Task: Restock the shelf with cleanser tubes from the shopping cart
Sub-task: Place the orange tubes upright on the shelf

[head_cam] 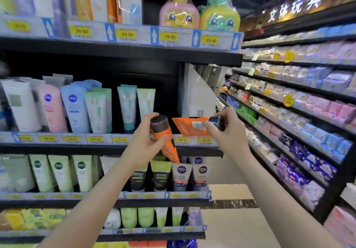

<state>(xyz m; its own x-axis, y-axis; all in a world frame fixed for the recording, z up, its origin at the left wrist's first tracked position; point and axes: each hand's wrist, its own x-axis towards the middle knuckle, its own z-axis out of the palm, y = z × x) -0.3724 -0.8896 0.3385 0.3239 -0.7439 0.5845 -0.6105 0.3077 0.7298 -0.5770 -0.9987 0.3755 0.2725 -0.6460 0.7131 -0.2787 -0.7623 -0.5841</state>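
Note:
My left hand (143, 142) grips an orange cleanser tube with a dark cap (165, 136), cap up and flat end pointing down, in front of the middle shelf's edge. My right hand (229, 132) holds a second orange tube (189, 126) by its dark cap end, lying sideways with its barcode showing, over the bare right part of the middle shelf (192, 141). The shopping cart is out of view.
White, pink, blue and green tubes (100, 109) stand on the middle shelf's left. Nivea Men tubes (181, 176) fill the shelf below. Boxed goods and character bottles (179, 11) sit on top. A second aisle of packets (300, 97) runs along the right.

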